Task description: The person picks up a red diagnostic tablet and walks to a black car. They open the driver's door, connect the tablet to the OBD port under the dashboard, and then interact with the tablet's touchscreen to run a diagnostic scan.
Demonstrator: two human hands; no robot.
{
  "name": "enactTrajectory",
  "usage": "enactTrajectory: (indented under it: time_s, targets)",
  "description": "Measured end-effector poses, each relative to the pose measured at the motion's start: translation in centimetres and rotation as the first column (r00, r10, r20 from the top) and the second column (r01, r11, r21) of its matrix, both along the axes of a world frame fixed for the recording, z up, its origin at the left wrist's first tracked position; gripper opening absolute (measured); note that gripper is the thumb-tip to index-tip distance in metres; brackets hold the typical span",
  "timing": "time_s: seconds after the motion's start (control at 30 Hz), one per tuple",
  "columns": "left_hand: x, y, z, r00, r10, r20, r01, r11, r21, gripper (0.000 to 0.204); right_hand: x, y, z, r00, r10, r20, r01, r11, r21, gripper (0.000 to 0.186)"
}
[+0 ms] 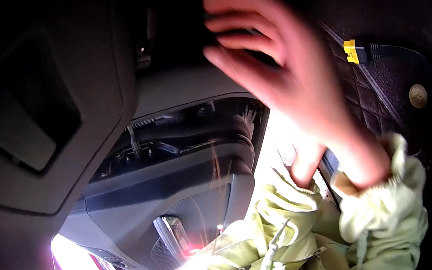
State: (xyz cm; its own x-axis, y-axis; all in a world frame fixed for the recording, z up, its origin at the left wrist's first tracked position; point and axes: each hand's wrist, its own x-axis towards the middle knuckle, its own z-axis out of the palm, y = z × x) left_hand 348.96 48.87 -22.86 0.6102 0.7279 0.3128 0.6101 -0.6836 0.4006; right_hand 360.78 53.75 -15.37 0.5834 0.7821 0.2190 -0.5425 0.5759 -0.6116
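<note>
My right hand (pixel 296 71) is raised across the upper middle of the head view, reaching in from the right out of a pale green sleeve (pixel 391 189). Its fingers are stretched toward the left with gaps between them, and nothing shows in them. The hand is slightly smeared by motion. Behind and below its wrist is part of my left hand (pixel 308 162); its fingers are hidden by the right hand and strong glare. To the right of my right hand, a black cable with a yellow connector (pixel 352 51) lies on dark quilted upholstery (pixel 372 102).
A grey trim panel (pixel 91 153) with a recessed pocket (pixel 30 108) fills the left side. Past it, a car door panel (pixel 157 205) with a handle (pixel 173 232) has an uncovered upper section showing wires (pixel 165 126). A round brass-coloured badge (pixel 418 96) sits near the cable.
</note>
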Motion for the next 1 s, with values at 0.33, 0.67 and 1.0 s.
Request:
enactTrajectory:
  time_s: [0.33,0.67,1.0]
  targets:
    - [0.0,0.2,1.9,0.998,0.014,0.063,-0.013,1.000,-0.015,0.010,-1.9,9.1,2.6,0.783,0.248,-0.571,-0.090,0.953,0.291,0.046]
    - [-0.1,0.3,2.3,0.995,0.049,0.086,-0.047,0.999,-0.022,0.016,-2.5,7.3,3.3,0.585,0.414,-0.697,-0.173,0.904,0.392,0.052]
    - [-0.2,1.6,2.5,0.990,0.126,0.060,-0.123,0.991,-0.055,0.021,-2.0,7.4,2.9,0.716,0.364,-0.596,-0.232,0.929,0.288,0.052]
